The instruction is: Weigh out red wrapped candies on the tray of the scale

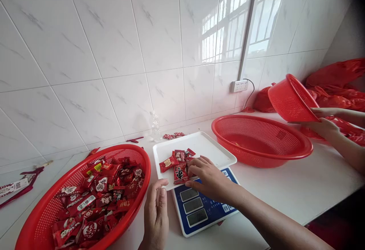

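My right hand (205,176) reaches over a small pile of red wrapped candies (180,171) on the white tray of a weighing scale (212,143). Its fingers curl around the packets at the pile's right side, with the thumb at the near edge. My left hand (156,212) is raised at the tray's near left corner, fingers bent and thumb apart, with nothing visible in it. Below the tray, the scale's blue panel (209,214) shows its displays and keys. To the left, a red perforated basket (138,198) holds many similar red packets.
A wide red basket (262,159) stands right of the scale. Another person's hands (325,126) tilt a smaller red basket (291,102) above its right side. Behind the tray are a clear ornament (155,126) and several packets (173,136). Red bags (336,73) lie far right.
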A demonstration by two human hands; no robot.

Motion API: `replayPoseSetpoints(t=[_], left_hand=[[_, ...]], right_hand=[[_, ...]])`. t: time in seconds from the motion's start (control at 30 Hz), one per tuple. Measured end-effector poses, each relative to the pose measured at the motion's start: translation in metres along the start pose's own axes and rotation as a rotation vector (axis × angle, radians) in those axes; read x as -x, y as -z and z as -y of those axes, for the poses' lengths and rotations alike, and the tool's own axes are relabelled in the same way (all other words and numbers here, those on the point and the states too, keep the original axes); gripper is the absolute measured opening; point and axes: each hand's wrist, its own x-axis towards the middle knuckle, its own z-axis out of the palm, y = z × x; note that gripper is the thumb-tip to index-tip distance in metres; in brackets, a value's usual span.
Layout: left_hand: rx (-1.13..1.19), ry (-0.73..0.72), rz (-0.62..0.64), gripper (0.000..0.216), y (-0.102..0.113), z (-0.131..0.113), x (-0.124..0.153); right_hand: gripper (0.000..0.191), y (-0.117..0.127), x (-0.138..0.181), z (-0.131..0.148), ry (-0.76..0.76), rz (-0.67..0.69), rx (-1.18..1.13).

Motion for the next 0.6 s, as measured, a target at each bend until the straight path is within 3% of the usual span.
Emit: replayPoseSetpoints(t=[0.3,0.47,0.6], left_hand=[[-0.026,-0.058,-0.005,0.04,0.0,-0.001,-0.001],[-0.037,-0.094,-0.005,0.035,0.001,-0.001,0.001],[-0.036,-0.129,-0.013,0.034,0.001,-0.002,0.0]], right_hand=[[0.011,-0.001,0.004,0.001,0.003,-0.019,-0.05],[0.013,0.009,0.008,0.004,-0.017,-0.042,-0.254],[0.013,0.023,0.005,0.005,-0.037,0.018,-0.434]])
